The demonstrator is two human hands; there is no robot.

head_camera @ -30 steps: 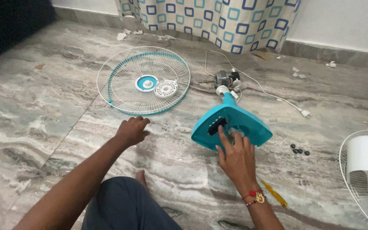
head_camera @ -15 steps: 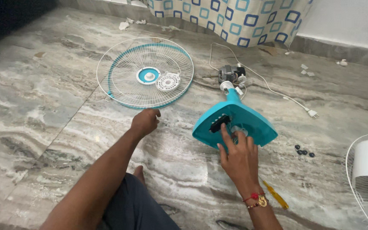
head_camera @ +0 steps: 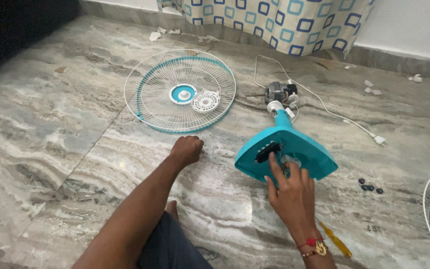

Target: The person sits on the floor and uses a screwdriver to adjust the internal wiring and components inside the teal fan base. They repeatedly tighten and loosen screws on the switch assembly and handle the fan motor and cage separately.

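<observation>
On floor, your right hand fingers press into teal fan base underside; left hand clenched, empty. Judging: dismantling base; steady it.

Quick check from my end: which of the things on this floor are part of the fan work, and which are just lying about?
In the work: turquoise plastic fan base, right hand on it; grey fan motor with white cord; round white wire grille; black screws; yellow screwdriver.

Lying about: patterned curtain; white scraps; left hand fisted on floor.

Looks like a room at home, not a workshop. Marble floor, patterned curtain along the wall, and fan parts just spread out on the ground.
</observation>
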